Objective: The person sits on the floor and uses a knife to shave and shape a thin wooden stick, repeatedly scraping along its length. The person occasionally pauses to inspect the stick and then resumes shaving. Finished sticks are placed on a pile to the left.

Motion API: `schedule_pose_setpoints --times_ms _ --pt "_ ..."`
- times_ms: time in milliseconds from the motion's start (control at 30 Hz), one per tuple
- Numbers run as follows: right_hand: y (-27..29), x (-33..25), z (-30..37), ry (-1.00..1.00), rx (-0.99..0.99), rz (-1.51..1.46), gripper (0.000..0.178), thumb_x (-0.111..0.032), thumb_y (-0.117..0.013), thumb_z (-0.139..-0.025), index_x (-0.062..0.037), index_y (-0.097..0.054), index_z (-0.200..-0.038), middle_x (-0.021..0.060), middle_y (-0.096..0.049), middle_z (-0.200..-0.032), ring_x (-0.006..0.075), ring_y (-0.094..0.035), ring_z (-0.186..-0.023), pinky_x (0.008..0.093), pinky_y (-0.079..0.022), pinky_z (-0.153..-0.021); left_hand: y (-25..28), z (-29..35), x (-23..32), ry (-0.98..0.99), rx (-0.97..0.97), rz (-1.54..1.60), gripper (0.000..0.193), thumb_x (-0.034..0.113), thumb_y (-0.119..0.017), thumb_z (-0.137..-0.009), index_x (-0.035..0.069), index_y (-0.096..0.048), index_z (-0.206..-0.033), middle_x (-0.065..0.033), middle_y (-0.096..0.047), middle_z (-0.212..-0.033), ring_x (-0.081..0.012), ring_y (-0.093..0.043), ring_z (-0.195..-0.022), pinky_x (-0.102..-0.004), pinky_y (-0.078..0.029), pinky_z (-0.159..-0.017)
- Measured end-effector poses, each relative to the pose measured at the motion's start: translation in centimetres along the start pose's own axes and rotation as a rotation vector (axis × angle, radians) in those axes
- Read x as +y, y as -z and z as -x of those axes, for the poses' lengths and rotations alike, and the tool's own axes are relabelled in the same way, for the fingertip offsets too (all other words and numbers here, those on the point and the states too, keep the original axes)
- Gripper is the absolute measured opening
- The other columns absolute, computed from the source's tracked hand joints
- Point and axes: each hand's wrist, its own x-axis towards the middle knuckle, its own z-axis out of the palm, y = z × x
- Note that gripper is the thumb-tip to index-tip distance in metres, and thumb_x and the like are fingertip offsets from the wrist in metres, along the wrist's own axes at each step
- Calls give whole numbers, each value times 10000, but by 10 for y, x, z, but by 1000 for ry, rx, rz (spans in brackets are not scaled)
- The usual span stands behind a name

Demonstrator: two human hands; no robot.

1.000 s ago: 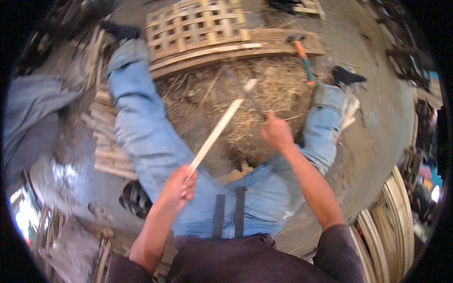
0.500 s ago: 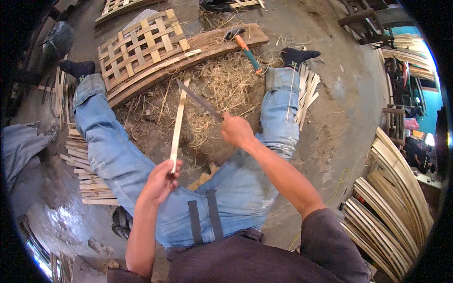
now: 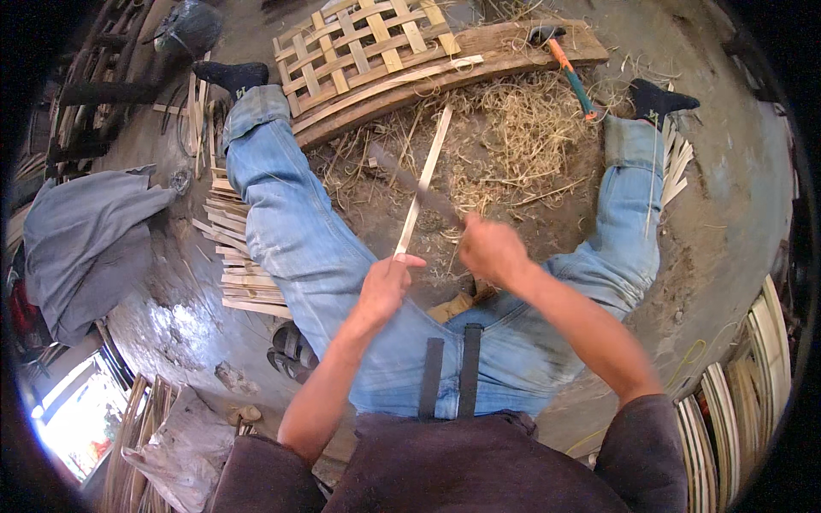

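Observation:
My left hand [image 3: 385,289] is closed around the lower end of a thin, pale wooden strip [image 3: 437,141], its index finger reaching out to the right. The strip slants up and away between my spread legs. In my closed right hand [image 3: 494,250] is a knife [image 3: 443,206], its long dark blade blurred by motion. The blade points up to the left and crosses the strip partway along; whether it touches the wood cannot be made out. My fingers hide the knife's handle.
Beyond the strip lies a thick wooden plank [image 3: 547,53], bearing a woven slat panel [image 3: 363,41] and a hammer [image 3: 571,70]. Shavings [image 3: 530,141] litter the floor. Bundled strips [image 3: 248,261] lie by my left leg, with a grey cloth [image 3: 90,244] farther left. Long slats [image 3: 731,410] are stacked at right.
The view has swung left, shifting the scene rightward. My right hand and the knife have come closer to my left hand, and the blade now crosses the strip lower down.

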Motion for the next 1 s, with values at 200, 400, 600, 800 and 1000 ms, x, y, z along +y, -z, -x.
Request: schedule_pose_setpoints --times_ms 200,400,600,800,1000 --pt "4 -3 20 181 -69 -70 215 -121 -575 -807 -8 -507 -977 238 -648 -818 423 -667 -723 508 -552 -609 0 -1 -16 -109 160 -332 429 317 -383 -1014 -10 -658 -980 -45 -491 -636 -152 -463 -579 -357 -366 -537" --pt "19 5 0 187 -129 90 181 -75 -554 -828 -8 -507 -989 221 -651 -837 372 -681 -721 476 -563 -606 0 9 -2 -147 205 -446 413 284 -380 -1004 -27 -652 -984 -114 -533 -645 -234 -539 -624 -399 -423 -620" --pt "2 -2 4 217 -102 8 190 -130 -581 -830 -6 -493 -943 223 -619 -806 420 -653 -724 506 -531 -605 7 9 -1 -158 201 -410 376 250 -384 -1009 -10 -654 -989 -108 -499 -610 -233 -501 -575 -396 -413 -592" --pt "40 54 -29 -83 45 14 173 -100 -566 -824 -3 -487 -944 230 -635 -749 440 -637 -697 520 -516 -613 2 59 26 -102 142 -468 328 234 -413 -1012 5 -648 -1026 -143 -546 -670 -261 -532 -601 -392 -426 -615" --pt "58 68 -21 -225 73 63 227 -122 -616 -778 -11 -528 -955 234 -626 -710 437 -644 -726 529 -513 -671 17 109 30 -76 153 -526 327 249 -416 -1017 21 -649 -1040 -181 -617 -780 -300 -607 -717 -392 -461 -698"
